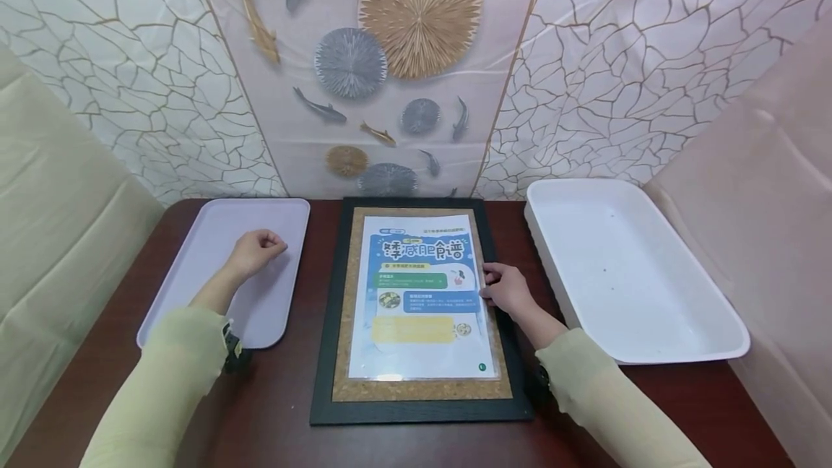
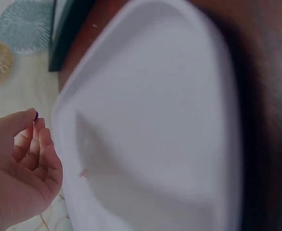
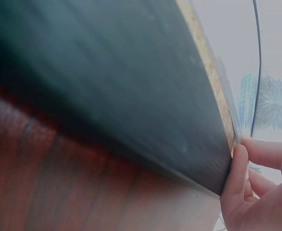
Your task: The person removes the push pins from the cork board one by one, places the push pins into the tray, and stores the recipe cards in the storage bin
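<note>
While the printed sheet (image 1: 422,298) lies flat on the cork board (image 1: 422,390) inside its black frame, our right hand (image 1: 507,287) rests at the sheet's right edge, thumb and forefinger set apart there. Over the pale tray (image 1: 260,309), our left hand (image 1: 256,253) pinches a tiny dark-blue piece (image 2: 36,115) between thumb and fingertip. We judge the sheet light, bendable and slippery, best steadied by its margins; the piece seems hard, nearly weightless and easily dropped, so we'd take it by its sides.
</note>
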Demonstrator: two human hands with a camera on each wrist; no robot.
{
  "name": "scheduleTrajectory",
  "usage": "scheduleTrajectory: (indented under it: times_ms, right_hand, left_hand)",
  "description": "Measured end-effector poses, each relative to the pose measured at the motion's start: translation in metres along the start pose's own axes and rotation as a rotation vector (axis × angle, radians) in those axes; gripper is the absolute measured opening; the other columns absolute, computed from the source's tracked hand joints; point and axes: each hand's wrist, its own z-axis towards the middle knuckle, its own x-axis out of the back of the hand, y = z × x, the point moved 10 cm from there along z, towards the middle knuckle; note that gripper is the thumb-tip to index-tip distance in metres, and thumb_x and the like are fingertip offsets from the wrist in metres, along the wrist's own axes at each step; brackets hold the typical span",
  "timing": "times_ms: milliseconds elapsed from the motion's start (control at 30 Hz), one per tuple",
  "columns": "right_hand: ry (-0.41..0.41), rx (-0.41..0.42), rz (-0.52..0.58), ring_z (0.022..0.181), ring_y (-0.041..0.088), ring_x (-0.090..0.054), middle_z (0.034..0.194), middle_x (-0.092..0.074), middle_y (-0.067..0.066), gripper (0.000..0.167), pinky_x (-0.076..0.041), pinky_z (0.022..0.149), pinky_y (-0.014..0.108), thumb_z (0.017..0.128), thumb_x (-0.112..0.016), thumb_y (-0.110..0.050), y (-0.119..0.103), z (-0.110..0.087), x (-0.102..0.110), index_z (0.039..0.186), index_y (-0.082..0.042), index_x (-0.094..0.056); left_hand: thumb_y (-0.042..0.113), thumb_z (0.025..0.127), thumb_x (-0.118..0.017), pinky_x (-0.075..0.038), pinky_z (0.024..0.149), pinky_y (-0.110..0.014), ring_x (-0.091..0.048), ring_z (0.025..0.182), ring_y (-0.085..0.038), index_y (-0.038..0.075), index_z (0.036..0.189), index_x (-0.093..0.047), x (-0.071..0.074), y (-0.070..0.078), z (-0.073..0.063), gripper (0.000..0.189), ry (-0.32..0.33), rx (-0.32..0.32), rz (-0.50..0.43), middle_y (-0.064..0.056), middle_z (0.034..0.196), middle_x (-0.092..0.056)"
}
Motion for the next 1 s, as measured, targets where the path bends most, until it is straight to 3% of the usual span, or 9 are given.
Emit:
scheduleTrajectory:
  times_ms: [200, 400, 633, 1000]
  right_hand:
    - [0.004, -0.001, 0.006, 0.096, 0.027, -0.057, 0.111, -0.053, 0.018, 0.054, -0.054, 0.075, 0.031, 0.087, -0.059, 0.002, 0.0007, -0.0001, 0.0001, 0.138, 0.0, -0.042]
    - [0.005, 0.006, 0.004, 0.097, 0.027, -0.057, 0.111, -0.053, 0.018, 0.053, -0.054, 0.075, 0.032, 0.087, -0.059, 0.001, -0.0004, -0.0015, 0.0003, 0.138, 0.0, -0.042]
    - [0.006, 0.006, -0.002, 0.096, 0.027, -0.056, 0.111, -0.053, 0.018, 0.053, -0.054, 0.075, 0.032, 0.087, -0.059, 0.001, 0.0007, 0.0003, -0.0003, 0.138, 0.0, -0.042]
    - [0.008, 0.007, 0.0, 0.097, 0.028, -0.057, 0.112, -0.053, 0.019, 0.053, -0.054, 0.077, 0.033, 0.087, -0.059, 0.001, 0.0, 0.0, -0.0001, 0.137, 0.001, -0.042]
  left_hand:
    - [0.008, 0.085, -0.06, -0.039, 0.055, -0.021, -0.046, 0.055, -0.002, -0.009, 0.085, -0.06, -0.0017, -0.0102, -0.0052, 0.017, 0.004, 0.004, 0.062, -0.007, 0.068, -0.061]
    - [0.003, 0.084, -0.059, -0.041, 0.059, -0.025, -0.05, 0.058, -0.008, -0.007, 0.084, -0.062, -0.0036, -0.0059, -0.0083, 0.011, 0.016, -0.04, 0.147, -0.016, 0.071, -0.063]
    - [0.003, 0.082, -0.058, -0.041, 0.064, -0.028, -0.055, 0.065, -0.018, -0.005, 0.083, -0.063, -0.0058, -0.0046, -0.01, 0.01, 0.019, -0.061, 0.206, -0.015, 0.073, -0.064]
    - [0.004, 0.083, -0.057, -0.044, 0.067, -0.035, -0.058, 0.069, -0.022, -0.002, 0.084, -0.064, -0.009, -0.0062, -0.0103, 0.009, -0.004, -0.073, 0.249, -0.015, 0.075, -0.066]
